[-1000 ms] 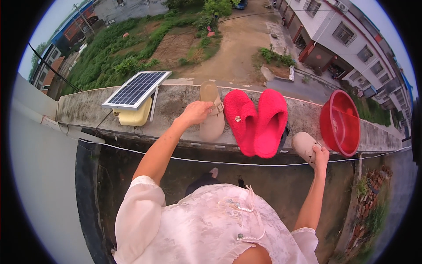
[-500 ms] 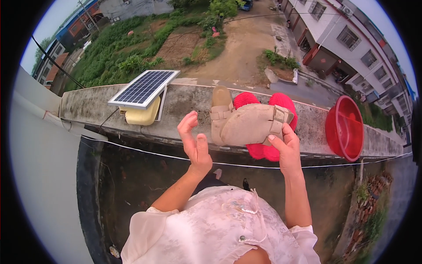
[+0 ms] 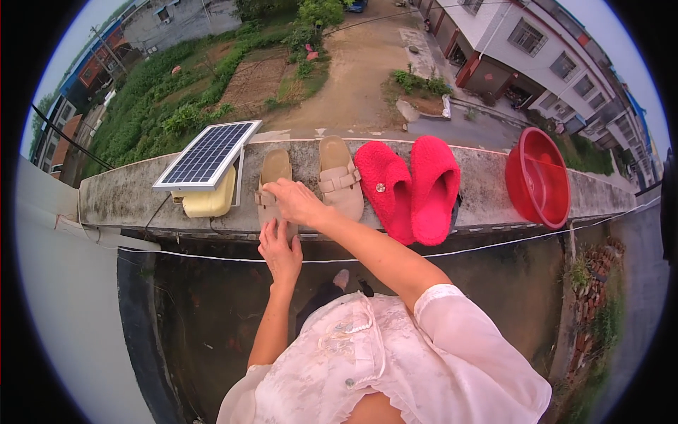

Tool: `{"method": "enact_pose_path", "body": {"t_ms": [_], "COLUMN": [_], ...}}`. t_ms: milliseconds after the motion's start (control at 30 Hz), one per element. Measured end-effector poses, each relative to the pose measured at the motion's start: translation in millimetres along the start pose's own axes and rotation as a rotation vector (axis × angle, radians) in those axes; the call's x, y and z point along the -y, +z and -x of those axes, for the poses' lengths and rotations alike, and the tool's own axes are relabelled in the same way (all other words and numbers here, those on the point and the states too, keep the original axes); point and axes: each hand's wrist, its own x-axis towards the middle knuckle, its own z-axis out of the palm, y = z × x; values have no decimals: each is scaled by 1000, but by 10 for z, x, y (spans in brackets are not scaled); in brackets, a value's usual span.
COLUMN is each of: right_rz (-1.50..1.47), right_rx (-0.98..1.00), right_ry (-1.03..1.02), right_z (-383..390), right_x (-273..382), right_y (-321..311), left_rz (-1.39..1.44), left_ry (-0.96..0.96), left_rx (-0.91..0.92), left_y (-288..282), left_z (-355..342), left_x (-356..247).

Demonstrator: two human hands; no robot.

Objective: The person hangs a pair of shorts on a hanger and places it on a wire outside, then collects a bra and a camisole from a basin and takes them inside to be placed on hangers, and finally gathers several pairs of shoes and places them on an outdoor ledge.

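A beige buckled clog (image 3: pixel 276 164) lies toe toward me on the concrete ledge. My right hand (image 3: pixel 298 202) reaches across to the left, closed over the clog's strap area and hiding much of its front. Just below, my left hand (image 3: pixel 281 256) has its fingers stretched up against the toe end, thumb apart. The matching beige clog (image 3: pixel 340 177) rests to the right, untouched. Next to it a pair of fluffy red slippers stands propped: the left slipper (image 3: pixel 385 187) with a round button, and the right slipper (image 3: pixel 433 187) showing its opening.
A small solar panel (image 3: pixel 208 155) with a pale yellow container (image 3: pixel 210 199) under it sits left on the ledge (image 3: pixel 127 173). A red plastic basin (image 3: pixel 519 185) stands tilted at the right. A white cord (image 3: pixel 353 261) runs along the near side. Beyond the ledge is a drop to the yard.
The clog from my right hand now lies on the ledge, left of the red slippers. My right arm has swung left across my body; my left hand has come down to the other clog's toe.
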Motion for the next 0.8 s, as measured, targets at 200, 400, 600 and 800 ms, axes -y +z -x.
{"method": "enact_pose_path", "body": {"t_ms": [200,400,600,800], "right_rz": [-243,-392,-261,-794], "right_rx": [-781,-1079,-1121,-1087], "right_ry": [267,706,744,435], "right_z": [858,1584,1579,2068], "right_x": [135,-711,-1158,-289], "right_y": [-940,-1313,-1626,-2494], "left_rz": [21,267,-267,-286], "left_ry": [235,960,1515,1523], "left_rx": [-111,330,225,268], "left_y": [-232,290,872,561], "left_z": [-260,-870,-1379,-1554], "left_x": [-288,-1238,-1629,-1771]}}
